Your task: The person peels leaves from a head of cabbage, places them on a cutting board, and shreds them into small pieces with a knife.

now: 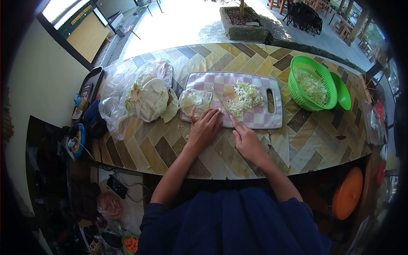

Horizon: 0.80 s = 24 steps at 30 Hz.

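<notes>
On the pink-and-white checkered cutting board (259, 121), my left hand (205, 127) presses curled fingers on a stack of pale cabbage leaves (196, 98). My right hand (247, 142) is closed around the handle of a knife (220, 98), whose blade points away from me beside my left fingertips. Shredded cabbage (246, 97) lies in a loose heap just right of the blade. Left of the board, a partly peeled cabbage (148, 100) sits on clear plastic bags (114, 112), with loose leaves around it.
A green basket (297, 91) of shredded cabbage stands to the right, partly over a green bowl (342, 93). Dark items and cords line the table's left end. Below are a phone (117, 186), a bowl of orange pieces (131, 244) and an orange round stool (347, 193).
</notes>
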{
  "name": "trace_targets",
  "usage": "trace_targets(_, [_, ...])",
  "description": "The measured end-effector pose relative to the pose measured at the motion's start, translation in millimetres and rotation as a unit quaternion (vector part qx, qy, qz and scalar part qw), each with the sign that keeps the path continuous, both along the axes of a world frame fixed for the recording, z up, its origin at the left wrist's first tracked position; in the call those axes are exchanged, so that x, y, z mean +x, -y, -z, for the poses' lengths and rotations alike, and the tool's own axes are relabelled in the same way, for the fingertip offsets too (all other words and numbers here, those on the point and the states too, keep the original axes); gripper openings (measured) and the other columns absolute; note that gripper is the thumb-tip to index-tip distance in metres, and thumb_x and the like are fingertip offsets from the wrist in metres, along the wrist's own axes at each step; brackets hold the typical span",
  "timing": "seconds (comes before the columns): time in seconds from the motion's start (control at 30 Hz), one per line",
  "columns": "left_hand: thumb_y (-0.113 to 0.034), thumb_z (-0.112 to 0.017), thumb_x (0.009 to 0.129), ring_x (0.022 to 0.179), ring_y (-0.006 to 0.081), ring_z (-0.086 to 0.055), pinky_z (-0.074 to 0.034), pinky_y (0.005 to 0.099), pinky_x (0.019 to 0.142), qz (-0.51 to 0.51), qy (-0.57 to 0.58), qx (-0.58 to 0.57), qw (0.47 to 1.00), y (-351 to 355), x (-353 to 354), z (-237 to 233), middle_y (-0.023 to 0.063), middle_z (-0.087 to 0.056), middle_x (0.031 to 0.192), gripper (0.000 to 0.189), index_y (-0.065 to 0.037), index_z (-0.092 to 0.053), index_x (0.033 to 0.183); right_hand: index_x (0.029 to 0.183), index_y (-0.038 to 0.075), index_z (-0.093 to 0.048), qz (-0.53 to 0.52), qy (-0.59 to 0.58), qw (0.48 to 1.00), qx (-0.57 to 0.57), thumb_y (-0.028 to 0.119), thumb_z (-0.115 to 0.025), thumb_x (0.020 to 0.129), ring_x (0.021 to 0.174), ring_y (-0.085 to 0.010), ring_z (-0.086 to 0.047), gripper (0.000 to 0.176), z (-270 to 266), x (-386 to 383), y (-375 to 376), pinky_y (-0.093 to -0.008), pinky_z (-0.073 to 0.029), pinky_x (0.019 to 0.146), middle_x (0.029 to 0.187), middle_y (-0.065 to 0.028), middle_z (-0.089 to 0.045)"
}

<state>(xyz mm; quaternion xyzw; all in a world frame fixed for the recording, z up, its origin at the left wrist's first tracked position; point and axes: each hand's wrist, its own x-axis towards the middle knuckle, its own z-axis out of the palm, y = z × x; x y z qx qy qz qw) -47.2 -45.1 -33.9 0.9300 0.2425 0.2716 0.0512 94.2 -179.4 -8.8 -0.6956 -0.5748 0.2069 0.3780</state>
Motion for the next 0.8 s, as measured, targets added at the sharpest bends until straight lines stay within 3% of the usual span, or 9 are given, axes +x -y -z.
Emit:
trace_targets(0.53, [-0.029,-0.059,0.091,0.118,0.0122,-0.053,-0.007,0.0515,0.114,0.003,-0.011,0.005,1.0,-1,-1,0,-0.0014,-0.062,0.119,0.031,-0.012,-0.063,0.118,0.144,0.007,-0.04,-0.031,-0.005,0.998,-0.061,0.011,-0.049,0.094,0.084,-0.0413,-0.059,0.051,-19,-2,13,-0.047,-0.047,0.079,0.09,-0.0244,-0.056])
trace_targets(0.8, [-0.028,-0.06,0.09,0.119,0.013,-0.053,-0.009,0.0514,0.114,-0.006,-0.005,-0.006,1.0,0,0,2,-0.0011,-0.061,0.12,0.031,-0.011,-0.063,0.116,0.144,0.007,-0.039,-0.022,0.02,0.999,-0.035,0.01,-0.047,0.094,0.091,-0.043,-0.059,0.051,-2,-7,-12,-0.0479,-0.048,0.083,0.097,-0.0273,-0.058])
